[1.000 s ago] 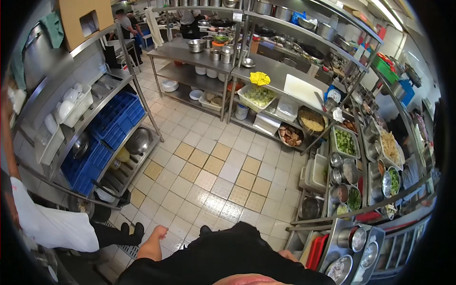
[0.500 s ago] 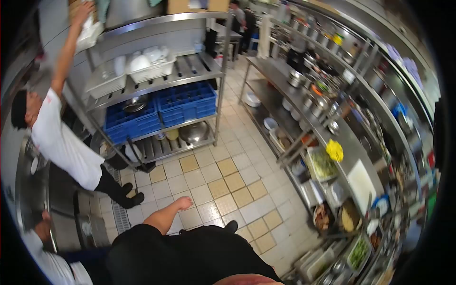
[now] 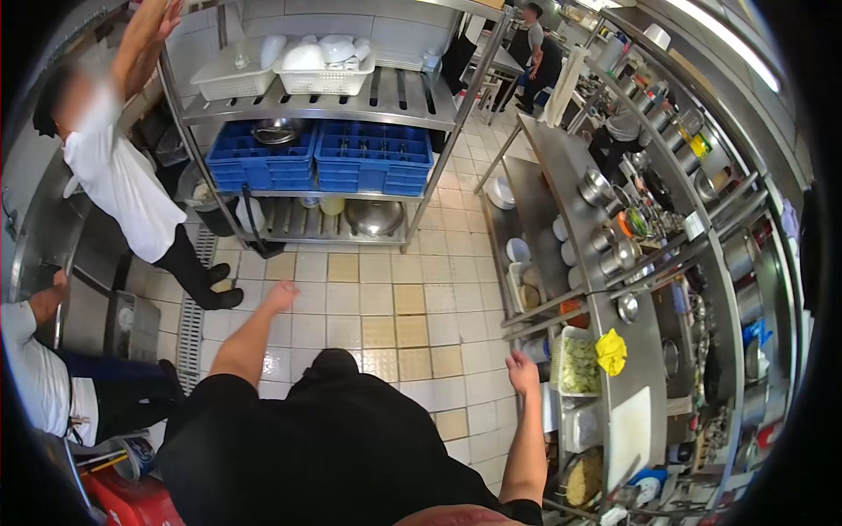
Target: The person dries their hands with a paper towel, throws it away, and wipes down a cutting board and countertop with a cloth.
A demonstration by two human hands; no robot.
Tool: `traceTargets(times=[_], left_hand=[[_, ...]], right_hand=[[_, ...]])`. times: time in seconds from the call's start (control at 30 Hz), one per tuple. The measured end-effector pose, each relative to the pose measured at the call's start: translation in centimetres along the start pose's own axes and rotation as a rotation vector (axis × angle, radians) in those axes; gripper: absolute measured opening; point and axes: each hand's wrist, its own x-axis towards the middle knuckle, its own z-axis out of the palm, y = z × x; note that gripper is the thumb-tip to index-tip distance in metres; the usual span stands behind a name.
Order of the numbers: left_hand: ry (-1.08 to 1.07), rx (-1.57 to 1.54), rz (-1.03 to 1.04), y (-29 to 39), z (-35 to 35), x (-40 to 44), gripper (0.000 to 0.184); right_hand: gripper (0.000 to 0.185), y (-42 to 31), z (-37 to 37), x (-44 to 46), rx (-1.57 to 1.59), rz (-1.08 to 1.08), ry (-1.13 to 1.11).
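My left hand (image 3: pixel 281 296) hangs over the tiled floor (image 3: pixel 344 298), in front of my body. It is small and slightly blurred, its fingers cannot be told apart, and nothing shows in it. On the other side, my right hand (image 3: pixel 524 373) is loosely bent with fingers a little apart, holding nothing visible. It is nearest to a white basket of chopped greens (image 3: pixel 579 366) under the steel counter. A yellow cloth (image 3: pixel 611 352) lies on that counter, near a white cutting board (image 3: pixel 631 431).
A steel rack (image 3: pixel 324 107) holds blue crates (image 3: pixel 373 167) and white baskets of dishes (image 3: pixel 329 81). A person in white (image 3: pixel 132 193) reaches up at the left; another person's hand (image 3: pixel 60 280) is below. A red box (image 3: pixel 132 501) stands at the lower left.
The view has swung left, bringing the rack and two nearby people further into it. My right hand has come into clear view. The person in white now has both arms raised.
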Motion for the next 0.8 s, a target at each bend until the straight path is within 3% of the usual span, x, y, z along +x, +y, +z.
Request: traceTargets(times=[0.03,0.07,0.1,0.17,0.23,0.33,0.37,0.43,0.5,0.53,0.63,0.8], left_hand=[[-0.004,-0.188,-0.093,7.3,-6.1,-4.1,0.053],[0.265,-0.189,0.004,5.5,-6.4,-0.8,0.051],[0.370,-0.407,0.139,6.3,-8.8,1.4,0.051],[0.422,-0.485,0.059,11.5,-16.1,2.7,0.054],[0.677,-0.513,0.345,14.3,-22.4,5.9,0.054],[0.848,-0.668,0.602,20.9,-34.0,7.4,0.049],[0.846,-0.732,0.603,22.7,-37.9,7.3,0.049],[1.083,-0.630,0.668,24.4,-45.0,9.7,0.052],[1.266,-0.479,0.604,27.4,-51.6,8.4,0.053],[1.303,-0.519,0.652,28.1,-54.3,9.3,0.052],[1.302,-0.593,0.773,29.7,-59.4,11.8,0.051],[1.256,-0.561,0.861,31.1,-60.1,14.4,0.048]], right_hand=[[0.049,-4.3,-1.8,1.9,0.018,-0.045,-0.035],[0.049,-8.6,-3.4,3.5,0.038,-0.088,-0.072],[0.050,-12.1,-4.6,5.2,0.014,-0.146,-0.135],[0.050,-18.7,-6.4,7.9,-0.032,-0.264,-0.227],[0.048,-25.7,-8.3,10.5,-0.085,-0.403,-0.295],[0.046,-35.7,-10.3,14.4,-0.234,-0.707,-0.133],[0.044,-39.7,-11.2,15.6,-0.244,-0.750,-0.108],[0.041,-48.0,-12.5,17.8,-0.254,-0.848,-0.023],[0.039,-56.9,-13.6,19.2,-0.261,-0.907,0.066],[0.037,-61.5,-13.8,19.6,-0.259,-0.908,0.097],[0.036,-72.0,-13.4,23.0,-0.267,-1.196,0.276],[0.038,-85.4,-12.2,24.9,-0.253,-1.330,0.388]])
